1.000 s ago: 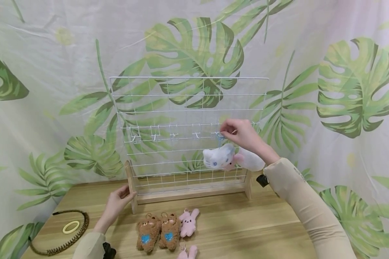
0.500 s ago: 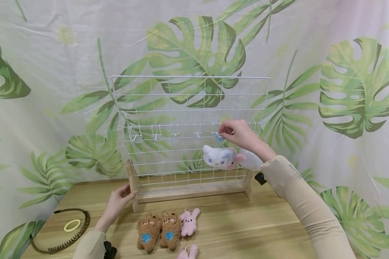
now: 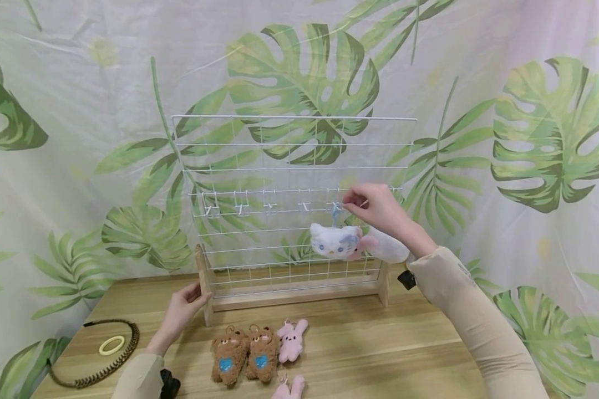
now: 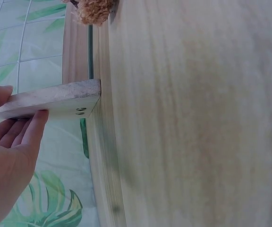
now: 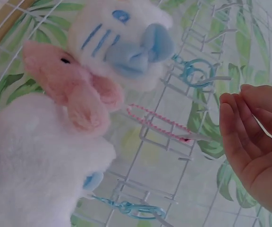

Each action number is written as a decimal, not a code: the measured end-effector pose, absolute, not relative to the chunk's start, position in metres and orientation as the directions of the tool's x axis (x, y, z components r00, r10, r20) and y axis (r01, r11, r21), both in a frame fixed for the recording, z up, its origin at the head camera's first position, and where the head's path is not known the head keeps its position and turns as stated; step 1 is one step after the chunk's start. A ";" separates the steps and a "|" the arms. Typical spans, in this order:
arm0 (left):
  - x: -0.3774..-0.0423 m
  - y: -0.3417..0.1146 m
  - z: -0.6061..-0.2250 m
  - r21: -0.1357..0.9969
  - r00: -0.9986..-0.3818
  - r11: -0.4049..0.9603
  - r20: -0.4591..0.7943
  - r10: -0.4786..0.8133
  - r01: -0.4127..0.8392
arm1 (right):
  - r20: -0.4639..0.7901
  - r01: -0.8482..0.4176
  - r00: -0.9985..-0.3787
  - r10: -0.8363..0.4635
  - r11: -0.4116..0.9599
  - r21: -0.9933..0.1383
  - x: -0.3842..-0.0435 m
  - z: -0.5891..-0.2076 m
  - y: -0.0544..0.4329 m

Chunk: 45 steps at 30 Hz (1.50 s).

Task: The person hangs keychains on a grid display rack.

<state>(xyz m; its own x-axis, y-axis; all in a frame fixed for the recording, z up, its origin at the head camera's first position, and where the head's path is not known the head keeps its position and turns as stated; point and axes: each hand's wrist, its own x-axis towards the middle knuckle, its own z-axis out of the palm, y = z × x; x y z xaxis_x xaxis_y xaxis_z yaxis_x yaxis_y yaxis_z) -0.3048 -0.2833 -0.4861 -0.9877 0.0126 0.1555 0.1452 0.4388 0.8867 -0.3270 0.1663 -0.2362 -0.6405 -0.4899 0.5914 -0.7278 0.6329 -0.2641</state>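
One wooden side post [image 4: 55, 97] of the white wire rack [image 3: 294, 117] is gripped between thumb and fingers of the left hand [image 4: 8, 165]. Well apart from it, the right hand [image 3: 381, 209] holds nothing, its fingers loosely bent just beside a hook [image 5: 222, 78]. From that hook the white cat plush [image 3: 329, 242] hangs by a blue cord [image 5: 187, 78], below and left of those fingertips. Brown bears [image 3: 259, 349] lie on the desk [image 3: 369, 343].
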 end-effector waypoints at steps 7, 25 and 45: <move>-0.304 -0.284 -0.487 0.890 -0.989 0.436 0.147 0.008 0.135 | 0.628 -0.794 -0.570 -0.530 0.551 -0.256 -0.300 -0.260 0.163; -0.303 -0.281 -0.485 0.891 -0.993 0.440 0.118 0.013 0.111 | 0.216 -0.709 -0.662 -0.718 0.506 -0.492 -0.316 -0.433 0.107; -0.303 -0.282 -0.484 0.889 -0.991 0.440 0.137 0.004 0.125 | -0.039 -0.613 -0.705 -0.708 0.637 -0.468 -0.350 -0.478 0.066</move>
<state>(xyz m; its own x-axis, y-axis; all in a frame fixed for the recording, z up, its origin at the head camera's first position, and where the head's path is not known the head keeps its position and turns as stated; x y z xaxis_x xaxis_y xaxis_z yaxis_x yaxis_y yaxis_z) -0.3025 -0.2823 -0.4844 -0.9906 0.0043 0.1369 0.1248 0.4405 0.8890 -0.3504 0.0656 -0.4776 -0.7055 -0.7077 -0.0391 -0.6128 0.6367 -0.4681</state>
